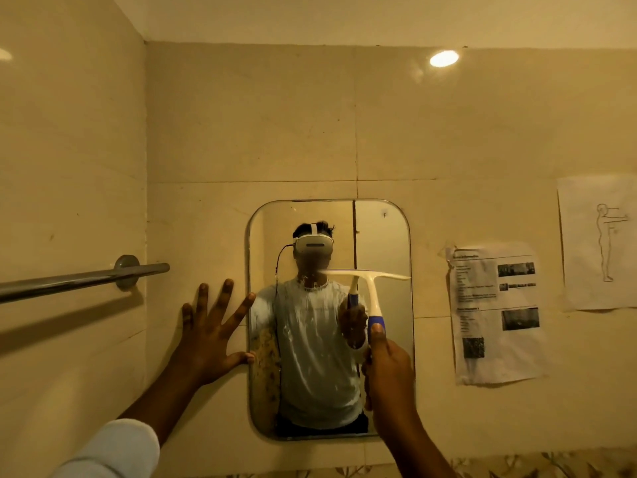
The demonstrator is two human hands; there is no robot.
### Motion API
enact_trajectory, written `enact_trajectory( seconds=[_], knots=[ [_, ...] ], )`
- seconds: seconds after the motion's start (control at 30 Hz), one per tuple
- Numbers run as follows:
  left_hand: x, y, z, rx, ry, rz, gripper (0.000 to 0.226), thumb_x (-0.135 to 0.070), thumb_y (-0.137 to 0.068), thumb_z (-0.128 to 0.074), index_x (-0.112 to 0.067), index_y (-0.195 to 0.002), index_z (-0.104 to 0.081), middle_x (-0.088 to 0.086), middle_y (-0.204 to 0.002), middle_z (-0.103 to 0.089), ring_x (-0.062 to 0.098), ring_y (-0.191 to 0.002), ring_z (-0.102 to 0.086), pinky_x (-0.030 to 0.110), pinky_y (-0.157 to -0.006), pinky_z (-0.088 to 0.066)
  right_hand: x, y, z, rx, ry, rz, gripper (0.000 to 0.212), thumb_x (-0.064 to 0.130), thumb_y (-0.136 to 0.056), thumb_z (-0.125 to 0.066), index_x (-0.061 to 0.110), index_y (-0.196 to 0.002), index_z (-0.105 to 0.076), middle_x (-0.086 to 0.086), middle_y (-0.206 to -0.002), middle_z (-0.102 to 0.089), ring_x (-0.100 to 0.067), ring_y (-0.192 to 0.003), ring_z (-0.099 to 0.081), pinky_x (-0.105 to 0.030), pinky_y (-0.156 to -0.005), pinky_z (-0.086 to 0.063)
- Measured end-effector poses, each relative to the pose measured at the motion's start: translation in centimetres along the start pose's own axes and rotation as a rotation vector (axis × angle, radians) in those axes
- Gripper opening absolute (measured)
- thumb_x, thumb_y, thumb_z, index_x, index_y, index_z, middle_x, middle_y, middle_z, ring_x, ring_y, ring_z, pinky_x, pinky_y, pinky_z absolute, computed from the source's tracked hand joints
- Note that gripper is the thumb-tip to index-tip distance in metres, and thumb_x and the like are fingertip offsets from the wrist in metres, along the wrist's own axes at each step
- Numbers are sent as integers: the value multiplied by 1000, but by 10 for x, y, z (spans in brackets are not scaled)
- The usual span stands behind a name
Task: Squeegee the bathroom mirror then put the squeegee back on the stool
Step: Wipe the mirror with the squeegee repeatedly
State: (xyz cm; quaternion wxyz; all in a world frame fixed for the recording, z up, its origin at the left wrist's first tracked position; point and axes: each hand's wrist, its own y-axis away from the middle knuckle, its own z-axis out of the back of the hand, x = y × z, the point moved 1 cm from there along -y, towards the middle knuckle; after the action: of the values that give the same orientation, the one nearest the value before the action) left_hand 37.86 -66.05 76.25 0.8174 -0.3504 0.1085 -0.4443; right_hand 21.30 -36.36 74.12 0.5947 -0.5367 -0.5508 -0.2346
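Nearest me: a white sleeve [113,450] on the left arm. The left hand [210,339] lies flat on the wall tile, fingers spread and straight, grasping nothing. Its index tip and thumb touch the mirror's left edge.

The right hand [389,374] is wrapped round the blue grip of the squeegee [374,305], thumb laid up the handle.

The squeegee is against the mirror [382,236], about a third of the way down, over the right half. The blade's long axis runs nearly level, dipping slightly to the right. Its right end reaches the mirror's right edge and its left end sits near the middle. The handle points down toward the hand.

The glass looks clear above the blade, filmed and streaked below. Judging by that, a downward pull is in hand, with most of the pane not yet cleared.

To do it well:
- Hold the whole blade edge on the glass with even pressure.
- Draw straight down to the bottom rim without lifting.
- Overlap the next pass onto the left half.

Farther off: a towel bar [79,279] on the left wall and two taped papers [496,312] to the right. No stool in view.
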Motion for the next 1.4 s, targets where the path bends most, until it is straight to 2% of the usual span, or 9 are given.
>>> enact_trajectory(
  seconds=[0.17,0.37,0.47,0.57,0.7,0.83,0.97,1.2,1.4],
  knots=[
    [-1,1,1,-11,17,-4,126,-93,-71,-61,-46,-165,9,1,-173,31,42,-154,36,75,-120,5,58,-15,-30,3,-41,166,45,53,-101,-42,16,-95,-66,-15,-81,-69,-28,-67,-64,-39,-64,-56],
    [-3,1,4,21,-11,12,127,-93,-72,-59,-47,-164,14,2,-172,35,43,-153,38,74,-120,7,97,-38,-67,73,-60,210,43,51,-103,-41,16,-110,-65,-5,-92,-71,-22,-86,-68,-39,-84,-57],
    [-3,1,5,27,-3,10,127,-91,-73,-62,-47,-164,14,1,-171,35,43,-152,39,75,-120,7,76,-45,-65,56,-5,211,47,57,-101,-41,18,-106,-66,-5,-88,-71,-23,-80,-69,-40,-80,-58],
    [-4,2,7,25,0,7,125,-91,-74,-61,-48,-164,15,1,-171,36,43,-152,40,76,-120,8,43,-40,-58,0,152,220,59,78,-92,-35,27,-96,-66,-2,-82,-72,-18,-73,-71,-43,-71,-62],
    [-4,1,7,42,-2,11,124,-89,-77,-60,-49,-162,20,0,-168,42,43,-150,44,76,-121,9,1,-6,-46,77,146,179,51,61,-97,-41,18,-90,-68,-15,-74,-68,-24,-60,-63,-35,-57,-52],
    [-5,1,9,59,-15,24,123,-89,-78,-59,-50,-159,25,0,-165,47,42,-147,47,75,-122,11,-25,24,-38,125,125,107,63,69,-81,-41,12,-86,-66,-17,-71,-65,-21,-58,-58,-32,-56,-49],
    [-5,2,8,50,-21,17,122,-90,-78,-57,-49,-160,24,1,-166,46,43,-147,47,75,-121,11,5,14,-45,127,49,147,54,57,-94,-44,8,-88,-66,-16,-67,-63,-15,-52,-55,-24,-47,-46],
    [-6,1,8,46,-31,28,122,-90,-78,-56,-50,-160,24,1,-166,45,44,-148,45,75,-120,13,61,-34,-59,67,15,207,43,53,-101,-44,16,-96,-65,-18,-86,-70,-32,-73,-66,-44,-70,-57],
    [-3,-1,5,35,-27,25,121,-90,-78,-56,-50,-160,23,2,-167,44,44,-149,44,76,-121,10,10,-2,-31,50,72,191,56,59,-92,-41,9,-86,-64,-10,-66,-61,-22,-55,-53,-29,-50,-44]
  ],
)
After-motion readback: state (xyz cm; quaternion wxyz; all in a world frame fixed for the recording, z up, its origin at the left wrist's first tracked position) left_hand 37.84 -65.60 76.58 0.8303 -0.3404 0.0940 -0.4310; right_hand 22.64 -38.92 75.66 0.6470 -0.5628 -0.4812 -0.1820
